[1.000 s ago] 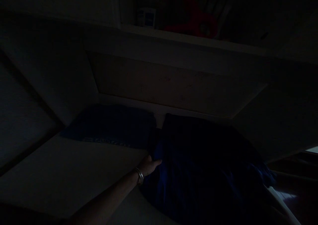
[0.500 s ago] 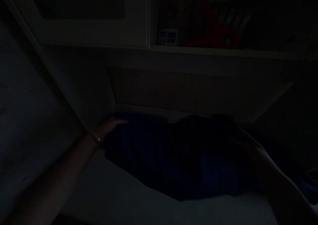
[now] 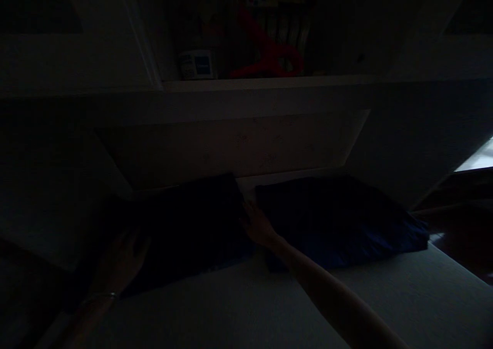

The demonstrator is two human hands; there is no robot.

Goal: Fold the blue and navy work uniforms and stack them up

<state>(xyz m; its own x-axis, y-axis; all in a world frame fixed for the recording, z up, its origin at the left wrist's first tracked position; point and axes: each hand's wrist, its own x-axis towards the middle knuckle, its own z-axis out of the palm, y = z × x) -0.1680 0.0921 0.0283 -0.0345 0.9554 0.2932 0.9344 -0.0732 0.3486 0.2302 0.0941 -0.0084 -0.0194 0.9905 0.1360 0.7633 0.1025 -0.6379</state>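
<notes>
- Along the back of the bed (image 3: 246,310), a left pillow (image 3: 192,220) and right pillow (image 3: 335,210) lie side by side, seemingly backed by the panel (image 3: 231,146).
- Left hand (image 3: 121,261), fingers parted, lies over the left pillow — perhaps steadying it.
- Right hand (image 3: 257,226) meets its inner end; too dark to tell any grip.

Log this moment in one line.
left hand: at left end of left pillow; right hand: at its right end; right pillow: lying on bed
</notes>
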